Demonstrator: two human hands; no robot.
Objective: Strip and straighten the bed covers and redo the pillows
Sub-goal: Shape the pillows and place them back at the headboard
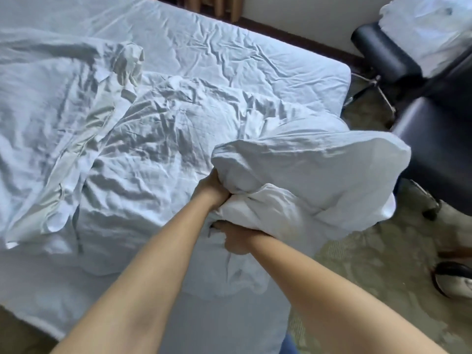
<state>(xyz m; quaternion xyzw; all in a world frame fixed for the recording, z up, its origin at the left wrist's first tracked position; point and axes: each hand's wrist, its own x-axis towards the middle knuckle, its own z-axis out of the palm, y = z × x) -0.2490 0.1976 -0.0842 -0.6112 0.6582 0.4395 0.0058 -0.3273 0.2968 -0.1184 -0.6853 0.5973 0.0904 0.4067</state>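
A white pillow hangs above the bed's right edge, bunched at its near end. My left hand grips that bunched end from the left. Just below it, my right hand holds the loose white pillowcase fabric that trails down toward me. The bed is covered in a wrinkled white sheet. A crumpled white cover lies across its middle, and a loose pale cloth is strewn over the left part.
A dark office chair stands right of the bed on the patterned carpet, with white linen piled on its back part. A shoe lies on the floor at far right. A wall with a dark baseboard runs behind the bed.
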